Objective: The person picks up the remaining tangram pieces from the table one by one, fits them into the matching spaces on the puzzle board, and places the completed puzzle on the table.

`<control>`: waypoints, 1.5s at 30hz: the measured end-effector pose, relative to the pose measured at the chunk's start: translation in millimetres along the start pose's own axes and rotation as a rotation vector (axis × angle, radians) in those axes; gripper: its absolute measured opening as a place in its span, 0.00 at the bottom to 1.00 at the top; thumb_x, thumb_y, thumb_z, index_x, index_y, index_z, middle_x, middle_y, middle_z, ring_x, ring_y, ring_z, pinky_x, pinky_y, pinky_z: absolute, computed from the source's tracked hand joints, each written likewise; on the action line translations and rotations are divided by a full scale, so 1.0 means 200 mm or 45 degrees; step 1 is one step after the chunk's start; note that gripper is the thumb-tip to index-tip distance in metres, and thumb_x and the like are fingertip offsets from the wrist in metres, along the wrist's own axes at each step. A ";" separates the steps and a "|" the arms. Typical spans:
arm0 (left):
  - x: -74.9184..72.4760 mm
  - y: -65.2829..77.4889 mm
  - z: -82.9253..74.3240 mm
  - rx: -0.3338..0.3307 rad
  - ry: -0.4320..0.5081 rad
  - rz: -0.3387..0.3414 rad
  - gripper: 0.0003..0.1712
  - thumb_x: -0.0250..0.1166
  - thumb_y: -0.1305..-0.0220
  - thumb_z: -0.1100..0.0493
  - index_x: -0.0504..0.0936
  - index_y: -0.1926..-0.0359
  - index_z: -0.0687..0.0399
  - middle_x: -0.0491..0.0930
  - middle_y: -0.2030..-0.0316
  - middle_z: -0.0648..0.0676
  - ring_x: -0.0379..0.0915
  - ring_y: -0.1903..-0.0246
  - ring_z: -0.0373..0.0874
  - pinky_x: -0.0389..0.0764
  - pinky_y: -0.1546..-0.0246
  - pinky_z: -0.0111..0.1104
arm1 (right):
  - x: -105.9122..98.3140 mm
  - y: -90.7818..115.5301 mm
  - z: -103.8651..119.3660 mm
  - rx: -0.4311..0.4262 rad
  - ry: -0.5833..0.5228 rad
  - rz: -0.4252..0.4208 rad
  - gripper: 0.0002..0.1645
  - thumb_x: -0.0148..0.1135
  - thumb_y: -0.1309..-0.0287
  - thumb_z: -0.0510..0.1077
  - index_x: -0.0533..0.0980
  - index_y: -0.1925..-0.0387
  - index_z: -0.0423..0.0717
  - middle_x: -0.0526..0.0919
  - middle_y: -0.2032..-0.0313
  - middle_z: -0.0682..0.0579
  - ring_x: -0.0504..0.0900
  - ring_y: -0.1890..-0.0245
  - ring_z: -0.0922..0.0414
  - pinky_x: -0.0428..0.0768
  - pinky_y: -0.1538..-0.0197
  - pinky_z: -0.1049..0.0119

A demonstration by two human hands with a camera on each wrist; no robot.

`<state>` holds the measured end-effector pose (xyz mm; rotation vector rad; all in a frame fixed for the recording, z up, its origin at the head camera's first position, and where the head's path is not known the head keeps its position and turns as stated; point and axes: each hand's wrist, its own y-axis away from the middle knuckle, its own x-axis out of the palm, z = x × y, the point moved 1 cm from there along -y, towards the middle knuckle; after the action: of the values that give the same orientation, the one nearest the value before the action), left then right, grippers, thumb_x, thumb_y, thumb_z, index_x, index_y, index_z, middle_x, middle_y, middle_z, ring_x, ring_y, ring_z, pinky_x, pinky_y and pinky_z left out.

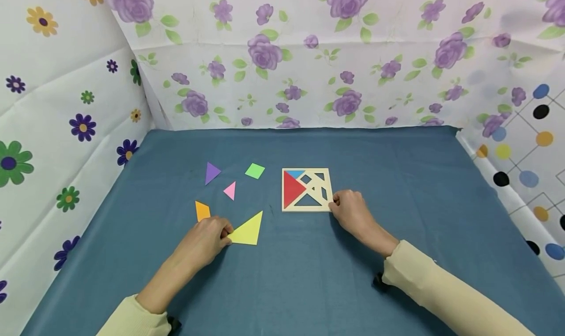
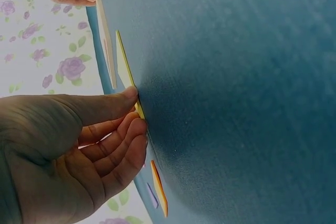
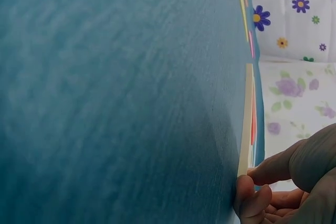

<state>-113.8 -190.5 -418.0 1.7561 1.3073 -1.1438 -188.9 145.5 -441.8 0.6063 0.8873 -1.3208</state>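
My left hand (image 1: 206, 239) pinches one corner of a large yellow triangle (image 1: 249, 231) between thumb and fingers; the left wrist view shows the thin yellow piece (image 2: 124, 66) edge-on, close to the cloth. With my right hand (image 1: 351, 209) I grip the lower right edge of a square wooden tangram tray (image 1: 288, 210). A red triangle (image 1: 292, 189) and a blue triangle (image 1: 293, 173) lie in the tray, whose other cutouts show the cloth. In the right wrist view, thumb and fingers hold the tray's corner (image 3: 244, 145).
An orange parallelogram (image 1: 202, 210) lies just beyond the left hand, partly covered by it. Farther back are a purple triangle (image 1: 212, 172), a pink triangle (image 1: 230, 191) and a green square (image 1: 254, 170). Blue cloth (image 1: 300, 277) covers the table; flowered sheets (image 1: 300, 71) hang behind.
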 end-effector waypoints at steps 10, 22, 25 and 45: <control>-0.01 0.00 0.00 0.012 0.005 -0.007 0.08 0.77 0.45 0.70 0.87 0.65 0.60 0.80 0.71 0.51 0.72 0.70 0.42 0.80 0.65 0.41 | 0.01 -0.01 0.01 -0.016 -0.010 -0.015 0.29 0.59 0.39 0.28 0.58 0.88 0.50 0.55 0.88 0.58 0.56 0.87 0.62 0.56 0.80 0.67; 0.00 0.00 0.00 0.010 -0.012 -0.022 0.08 0.77 0.45 0.70 0.88 0.65 0.60 0.81 0.71 0.52 0.73 0.71 0.42 0.81 0.65 0.42 | -0.01 0.01 0.00 -0.048 -0.062 0.063 0.10 0.67 0.38 0.32 0.80 0.76 0.40 0.69 0.87 0.55 0.63 0.86 0.61 0.64 0.77 0.66; 0.00 0.00 0.00 0.005 -0.011 -0.018 0.08 0.77 0.45 0.70 0.88 0.65 0.60 0.81 0.70 0.52 0.73 0.71 0.42 0.81 0.65 0.42 | -0.02 0.02 0.00 -0.060 -0.071 0.097 0.08 0.71 0.38 0.35 0.81 0.73 0.40 0.69 0.86 0.53 0.64 0.86 0.60 0.64 0.77 0.66; -0.01 -0.02 0.00 -0.086 0.004 0.033 0.06 0.76 0.44 0.70 0.86 0.69 0.61 0.80 0.73 0.52 0.72 0.73 0.43 0.80 0.67 0.41 | -0.02 0.01 0.00 0.035 -0.071 0.169 0.10 0.73 0.43 0.31 0.85 0.59 0.33 0.78 0.78 0.49 0.72 0.80 0.56 0.70 0.74 0.64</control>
<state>-117.4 -189.2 -416.3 1.7216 1.3065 -1.0711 -187.7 147.5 -438.5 0.6363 0.7718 -1.2263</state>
